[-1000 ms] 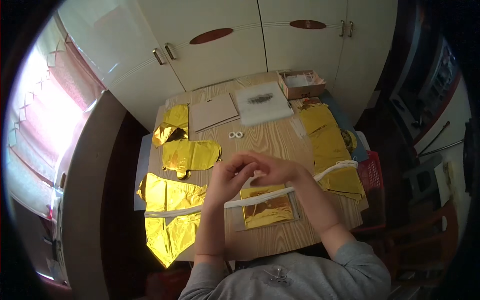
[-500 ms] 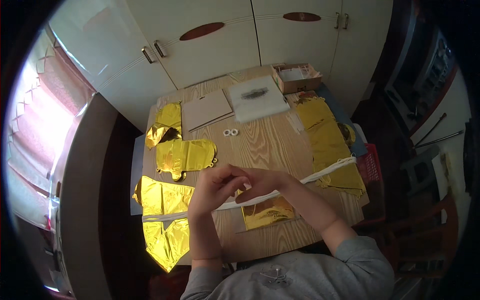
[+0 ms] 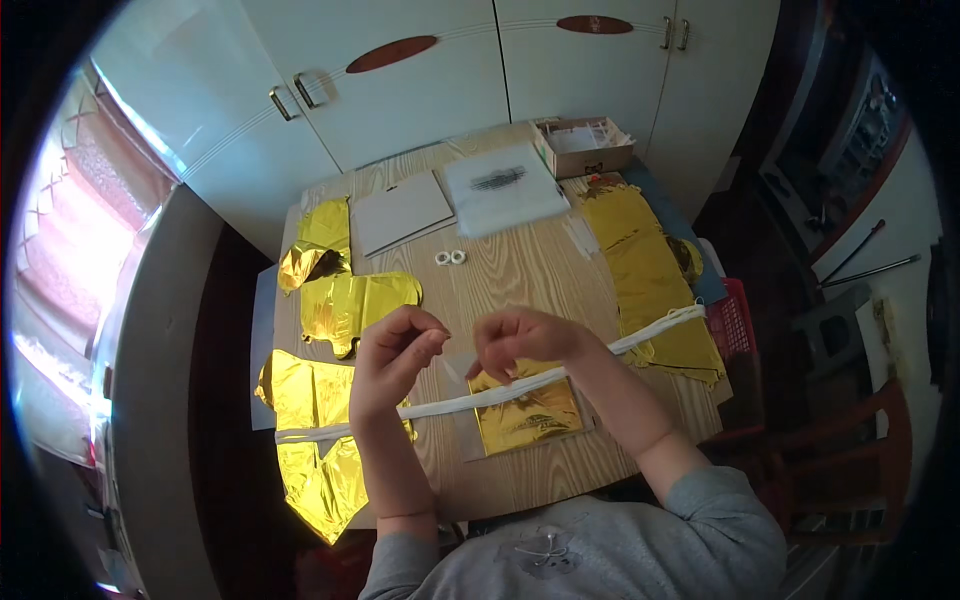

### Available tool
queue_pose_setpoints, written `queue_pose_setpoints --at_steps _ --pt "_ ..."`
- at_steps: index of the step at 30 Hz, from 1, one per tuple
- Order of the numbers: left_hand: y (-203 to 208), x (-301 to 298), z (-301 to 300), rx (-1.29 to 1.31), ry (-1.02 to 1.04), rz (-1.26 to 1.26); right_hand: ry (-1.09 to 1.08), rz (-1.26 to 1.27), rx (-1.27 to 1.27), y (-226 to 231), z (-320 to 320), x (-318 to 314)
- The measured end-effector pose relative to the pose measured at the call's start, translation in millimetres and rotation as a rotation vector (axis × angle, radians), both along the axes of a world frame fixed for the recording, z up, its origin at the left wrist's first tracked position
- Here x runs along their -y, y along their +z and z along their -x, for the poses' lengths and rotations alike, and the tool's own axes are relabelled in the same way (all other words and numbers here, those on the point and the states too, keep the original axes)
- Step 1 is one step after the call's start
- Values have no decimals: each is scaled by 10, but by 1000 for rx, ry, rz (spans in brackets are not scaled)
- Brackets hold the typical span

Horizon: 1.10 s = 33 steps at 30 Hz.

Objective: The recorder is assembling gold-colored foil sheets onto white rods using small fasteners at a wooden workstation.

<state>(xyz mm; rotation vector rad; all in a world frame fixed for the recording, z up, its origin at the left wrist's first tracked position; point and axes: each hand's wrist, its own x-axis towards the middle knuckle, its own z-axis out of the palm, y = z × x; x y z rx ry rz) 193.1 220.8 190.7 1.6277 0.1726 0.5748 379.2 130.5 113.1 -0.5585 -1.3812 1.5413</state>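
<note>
My left hand (image 3: 395,358) is raised over the table with thumb and forefinger pinched together; what they hold, if anything, is too small to make out. To its right, apart from it, my right hand (image 3: 525,342) hovers with fingers curled down; their tips are partly hidden. Below the right hand lies a folded gold foil packet (image 3: 528,425) on a clear sheet. Across the packet and the table runs a long bundle of white cord (image 3: 440,407). Gold foil balloons lie flat at the left: one near the front (image 3: 320,390), one behind it (image 3: 345,305).
A stack of gold foil (image 3: 640,270) lies along the right side. Further back are two small white rolls (image 3: 451,258), a grey board (image 3: 405,212), a clear plastic bag stack (image 3: 505,205) and a cardboard box (image 3: 585,150). A red basket (image 3: 735,320) stands beyond the right edge.
My hands, which were together over the cord, have moved apart. The left has gone left, and more of the gold packet shows. The whole view has shifted slightly.
</note>
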Motion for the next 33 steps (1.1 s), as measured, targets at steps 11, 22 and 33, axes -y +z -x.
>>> queue_pose_setpoints --at_steps 11,22,33 --pt "31 125 -86 -4 84 -342 -74 58 -77 85 195 50" --pt "-69 27 -84 299 -15 447 -413 -28 253 103 -60 55" --pt "-112 -50 -131 -76 241 -497 -775 -263 205 410 -201 301"
